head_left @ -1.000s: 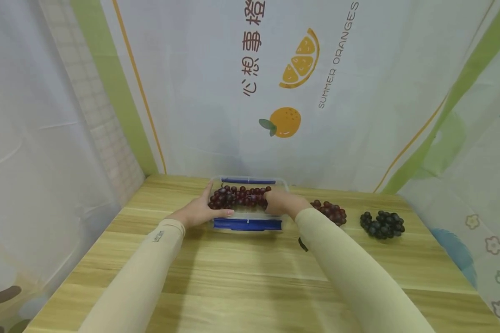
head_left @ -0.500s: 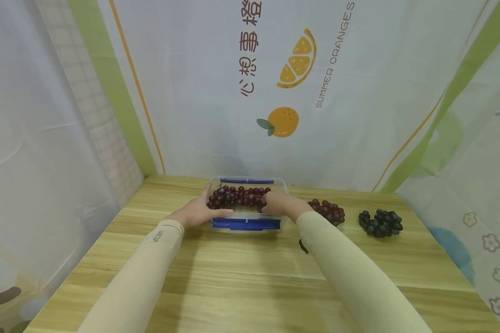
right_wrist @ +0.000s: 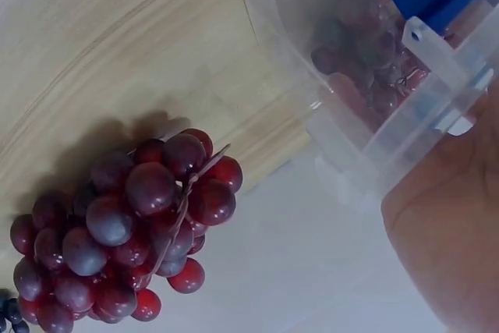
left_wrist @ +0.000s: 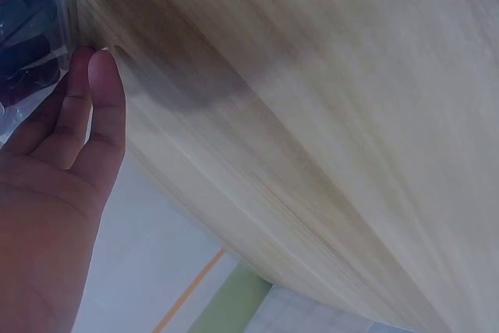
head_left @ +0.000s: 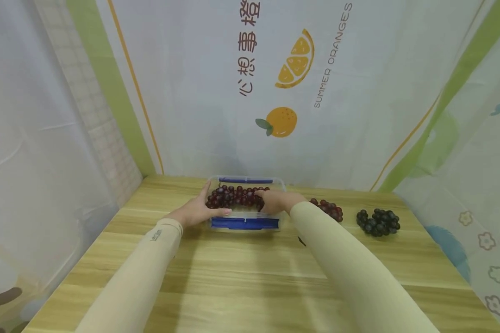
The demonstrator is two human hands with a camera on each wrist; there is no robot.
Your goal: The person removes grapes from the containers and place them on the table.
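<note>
A clear plastic container [head_left: 245, 214] with blue clips stands near the back of the table, a bunch of dark red grapes [head_left: 229, 197] inside it. My left hand [head_left: 195, 211] rests against the container's left end, thumb along the front rim and fingers fairly straight along the side; the left wrist view shows these fingers [left_wrist: 105, 99] beside its wall. Reaching in over the right end, my right hand [head_left: 275, 201] grips the end of the bunch; some of its fingertips are hidden. In the right wrist view, grapes [right_wrist: 359, 37] show through the container wall.
A second bunch of red grapes [right_wrist: 125, 232] lies right of the container, partly behind my right sleeve in the head view. Farther right is a bunch of black grapes [head_left: 378, 222]. A small dark item [head_left: 302, 241] shows beside the right sleeve. Printed curtains [head_left: 191, 92] surround the table.
My right hand has shifted slightly left over the grapes, and a finger now reaches farther across them. The left hand stays at the container's end. The head view has turned slightly right.
</note>
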